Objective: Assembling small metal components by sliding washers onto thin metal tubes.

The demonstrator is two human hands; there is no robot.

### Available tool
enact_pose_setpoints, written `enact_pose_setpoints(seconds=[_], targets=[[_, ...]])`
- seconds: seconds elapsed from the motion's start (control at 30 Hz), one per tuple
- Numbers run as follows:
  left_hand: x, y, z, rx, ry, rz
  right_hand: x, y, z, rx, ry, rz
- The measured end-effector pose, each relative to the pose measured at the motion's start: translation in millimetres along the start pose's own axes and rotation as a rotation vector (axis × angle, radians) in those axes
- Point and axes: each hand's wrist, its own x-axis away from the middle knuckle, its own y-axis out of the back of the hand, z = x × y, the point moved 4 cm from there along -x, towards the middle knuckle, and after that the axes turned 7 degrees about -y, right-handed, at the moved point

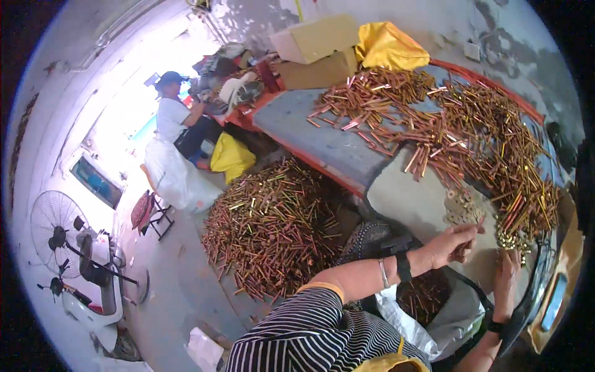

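Observation:
My left hand (pixel 458 243) is closed in a pinch above the grey mat (pixel 396 192) on the table; what its fingertips hold is too small to make out. Just beyond it lies a flat heap of pale washers (pixel 462 209). To the right, my right hand (pixel 508 265) has its fingers pressed together at the edge of a small pile of shiny gold-coloured nuts (pixel 512 235). Whatever sits between those fingers is hidden. A long heap of copper-coloured metal rods (pixel 458 127) spreads over the table behind the washers and nuts.
Below the table's red edge, a big pile of similar rods (pixel 273 229) covers the floor. An opened white sack (pixel 403 316) with rods stands by my lap. Boxes (pixel 316 40) and a yellow sack (pixel 393 46) are at the back. Another person (pixel 176 115) sits far left; a fan (pixel 59 232) stands nearer.

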Motion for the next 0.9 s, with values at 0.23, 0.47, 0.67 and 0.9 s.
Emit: enact_pose_setpoints(seconds=[0.23, 0.47, 0.67, 0.9], targets=[[-8, -7, -3, -0.193, 0.012, -0.012, -11, 4, -9, -0.087, -0.232, 0.141], [-5, -8, -2, -0.216, 0.035, 0.068, 8, 4, -20, -0.481, -0.498, -0.152], [-4, -17, 7, -0.42, 0.03, 0.125, 1, 9, 11, -1.111, -0.513, -0.091], [1, -26, 14, -0.697, -0.114, 0.195, 3, 14, 26, -0.74, -0.455, -0.059]])
